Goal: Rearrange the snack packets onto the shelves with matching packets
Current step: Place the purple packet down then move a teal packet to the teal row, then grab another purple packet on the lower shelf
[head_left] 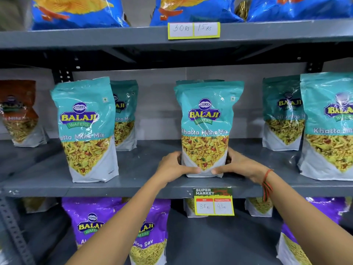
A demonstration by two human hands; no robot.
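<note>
A teal Khatta Mitha Mix packet stands upright at the front middle of the grey middle shelf. My left hand grips its lower left side and my right hand grips its lower right side, thumbs across the white base. Another teal packet stands right behind it, mostly hidden. More teal packets stand on the same shelf: one at the left front, one behind that, and two at the right. A dark red packet stands at the far left of this shelf.
Blue chip packets fill the top shelf above a price label. Purple Aloo Sev packets stand on the lower shelf, beside a supermarket price tag hanging from the middle shelf's edge. A slotted upright runs down the left.
</note>
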